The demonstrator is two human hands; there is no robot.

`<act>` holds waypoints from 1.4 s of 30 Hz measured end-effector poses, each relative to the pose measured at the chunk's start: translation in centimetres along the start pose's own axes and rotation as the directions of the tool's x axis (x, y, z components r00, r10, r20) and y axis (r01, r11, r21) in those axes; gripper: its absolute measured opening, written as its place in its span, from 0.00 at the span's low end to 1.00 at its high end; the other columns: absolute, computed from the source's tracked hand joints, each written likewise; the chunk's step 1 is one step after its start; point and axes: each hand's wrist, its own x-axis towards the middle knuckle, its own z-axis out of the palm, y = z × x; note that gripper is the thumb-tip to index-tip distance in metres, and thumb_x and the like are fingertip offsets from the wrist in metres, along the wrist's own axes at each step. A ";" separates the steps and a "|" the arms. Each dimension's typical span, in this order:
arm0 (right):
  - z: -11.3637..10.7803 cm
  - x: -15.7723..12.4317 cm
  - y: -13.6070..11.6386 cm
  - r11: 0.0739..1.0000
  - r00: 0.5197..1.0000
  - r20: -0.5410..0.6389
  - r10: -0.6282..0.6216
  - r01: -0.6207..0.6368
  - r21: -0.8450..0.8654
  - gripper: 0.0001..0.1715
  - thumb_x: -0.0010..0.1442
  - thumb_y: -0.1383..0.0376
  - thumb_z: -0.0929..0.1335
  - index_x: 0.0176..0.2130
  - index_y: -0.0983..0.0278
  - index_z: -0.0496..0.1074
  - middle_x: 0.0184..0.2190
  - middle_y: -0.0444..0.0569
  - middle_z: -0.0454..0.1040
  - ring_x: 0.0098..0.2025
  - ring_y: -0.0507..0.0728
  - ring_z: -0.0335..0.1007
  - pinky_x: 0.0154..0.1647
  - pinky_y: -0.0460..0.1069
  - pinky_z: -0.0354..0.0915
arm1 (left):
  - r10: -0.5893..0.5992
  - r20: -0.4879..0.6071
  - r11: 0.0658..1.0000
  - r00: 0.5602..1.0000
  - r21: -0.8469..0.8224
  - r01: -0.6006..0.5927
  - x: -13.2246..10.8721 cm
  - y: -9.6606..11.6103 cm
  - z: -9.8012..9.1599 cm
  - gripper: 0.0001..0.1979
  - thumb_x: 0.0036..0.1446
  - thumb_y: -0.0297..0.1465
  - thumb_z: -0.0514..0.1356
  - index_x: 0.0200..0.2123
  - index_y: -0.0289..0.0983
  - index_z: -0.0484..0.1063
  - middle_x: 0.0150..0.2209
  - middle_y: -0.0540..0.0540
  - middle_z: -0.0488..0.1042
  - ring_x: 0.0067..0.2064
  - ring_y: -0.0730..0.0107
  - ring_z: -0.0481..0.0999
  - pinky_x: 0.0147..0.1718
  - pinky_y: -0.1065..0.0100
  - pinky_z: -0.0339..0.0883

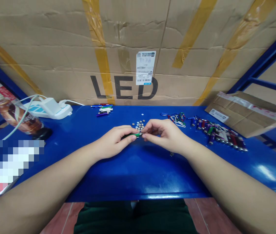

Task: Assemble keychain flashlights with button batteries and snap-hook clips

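Note:
My left hand (114, 140) is closed around a small green mini flashlight (135, 135), a metal tube lying sideways between thumb and fingers. At the tube's right, silver-looking end, my right hand (163, 135) has thumb and fingertips pinched together; whatever small piece they grip is hidden. Just behind the fingertips lie several silver button cells (140, 125) in a loose cluster, with one (142, 114) apart farther back. A small metal piece (171, 154) shows on the table beneath my right wrist.
Coloured tubes (105, 110) lie at the back left. Carabiner clips (177, 119) and a pile of mini flashlights (219, 133) are at right, by a small carton (250, 112). A power strip (50, 109) and bottle (13, 110) stand left. A large LED carton (128, 39) walls off the back.

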 end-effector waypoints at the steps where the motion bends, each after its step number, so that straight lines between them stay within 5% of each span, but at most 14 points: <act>1: 0.0 0.0 -0.1 1.000 1.000 0.010 -0.014 0.015 -0.024 0.10 0.63 0.58 0.72 0.38 0.62 0.75 0.34 0.49 0.82 0.35 0.55 0.78 0.40 0.50 0.73 | 0.000 0.004 1.000 1.000 0.008 0.000 0.0 0.0 0.0 0.14 0.72 0.36 0.54 0.48 0.37 0.77 0.44 0.43 0.81 0.46 0.65 0.80 0.48 0.66 0.71; 7: -0.2 0.3 -0.3 0.919 0.969 0.089 -0.232 0.248 -0.308 0.08 0.67 0.64 0.69 0.34 0.62 0.74 0.31 0.47 0.80 0.34 0.54 0.74 0.40 0.50 0.68 | -0.030 0.029 1.000 0.999 -0.001 0.030 0.0 0.1 0.2 0.16 0.72 0.38 0.53 0.47 0.38 0.78 0.47 0.43 0.82 0.49 0.61 0.80 0.50 0.63 0.71; 11: -0.4 0.4 -0.4 0.836 0.915 0.211 -0.344 0.401 -0.374 0.12 0.71 0.66 0.64 0.35 0.62 0.73 0.33 0.50 0.77 0.36 0.55 0.72 0.41 0.50 0.67 | -0.182 0.119 0.968 0.976 -0.154 0.199 0.0 0.5 0.3 0.19 0.71 0.43 0.53 0.44 0.36 0.77 0.32 0.47 0.77 0.33 0.67 0.76 0.35 0.67 0.71; 18: -0.3 0.2 -0.6 0.832 0.886 0.283 -0.367 0.449 -0.327 0.14 0.73 0.65 0.63 0.36 0.62 0.73 0.34 0.51 0.76 0.38 0.55 0.72 0.42 0.50 0.67 | -0.337 0.379 0.647 0.862 -0.571 0.505 -0.1 1.0 0.5 0.26 0.62 0.56 0.60 0.36 0.36 0.70 0.22 0.58 0.55 0.20 0.79 0.53 0.18 0.73 0.52; 20: -0.2 0.1 -0.5 0.879 0.914 0.242 -0.324 0.386 -0.280 0.11 0.71 0.65 0.66 0.35 0.62 0.74 0.34 0.50 0.77 0.37 0.55 0.73 0.41 0.50 0.68 | -0.341 0.386 0.649 0.857 -0.563 0.512 -0.1 1.1 0.5 0.26 0.62 0.56 0.60 0.35 0.36 0.69 0.22 0.58 0.55 0.20 0.79 0.53 0.18 0.73 0.52; 24: 0.1 0.3 0.0 0.995 0.981 0.170 -0.095 0.096 -0.001 0.10 0.65 0.60 0.72 0.33 0.63 0.75 0.31 0.47 0.79 0.34 0.54 0.76 0.39 0.50 0.71 | -0.303 0.249 0.876 0.920 -0.307 0.371 -0.1 1.3 0.4 0.21 0.69 0.49 0.55 0.39 0.36 0.74 0.24 0.53 0.66 0.23 0.74 0.65 0.22 0.71 0.60; 27: 0.5 0.6 0.4 0.942 0.981 0.161 0.106 -0.151 0.298 0.17 0.56 0.56 0.78 0.31 0.64 0.74 0.29 0.45 0.78 0.31 0.54 0.78 0.37 0.50 0.75 | -0.133 0.089 0.988 0.987 -0.066 0.139 -0.1 1.2 0.5 0.16 0.72 0.39 0.53 0.41 0.37 0.77 0.35 0.46 0.79 0.35 0.67 0.77 0.36 0.68 0.70; 31: 0.9 1.0 0.5 0.766 0.939 0.204 0.277 -0.344 0.543 0.23 0.45 0.57 0.83 0.29 0.66 0.73 0.27 0.44 0.78 0.29 0.53 0.78 0.34 0.50 0.77 | 0.071 -0.018 0.979 0.997 0.194 -0.067 -0.2 1.3 0.8 0.14 0.73 0.33 0.52 0.46 0.37 0.78 0.39 0.45 0.80 0.40 0.65 0.78 0.41 0.67 0.70; 37: 1.0 1.1 0.3 0.527 0.876 0.312 0.369 -0.473 0.706 0.21 0.46 0.60 0.83 0.29 0.66 0.73 0.26 0.43 0.78 0.28 0.48 0.75 0.35 0.47 0.78 | 0.256 -0.132 0.895 0.958 0.407 -0.183 -0.3 1.5 1.2 0.11 0.73 0.31 0.53 0.46 0.34 0.76 0.37 0.43 0.77 0.37 0.66 0.75 0.39 0.68 0.70; 39: 1.0 1.0 0.2 0.571 0.879 0.290 0.378 -0.468 0.675 0.22 0.47 0.58 0.83 0.30 0.66 0.72 0.26 0.44 0.78 0.28 0.49 0.75 0.36 0.49 0.78 | 0.256 -0.149 0.897 0.955 0.404 -0.178 -0.3 1.4 1.2 0.10 0.73 0.30 0.54 0.46 0.34 0.76 0.37 0.43 0.77 0.38 0.66 0.76 0.40 0.68 0.71; 42: 0.9 0.8 0.1 0.773 0.924 0.169 0.343 -0.379 0.509 0.22 0.51 0.55 0.80 0.33 0.64 0.72 0.27 0.43 0.78 0.28 0.52 0.76 0.35 0.50 0.76 | 0.213 -0.180 0.920 0.960 0.368 -0.135 -0.2 1.2 1.1 0.09 0.72 0.31 0.56 0.46 0.35 0.76 0.35 0.45 0.77 0.37 0.68 0.76 0.39 0.69 0.71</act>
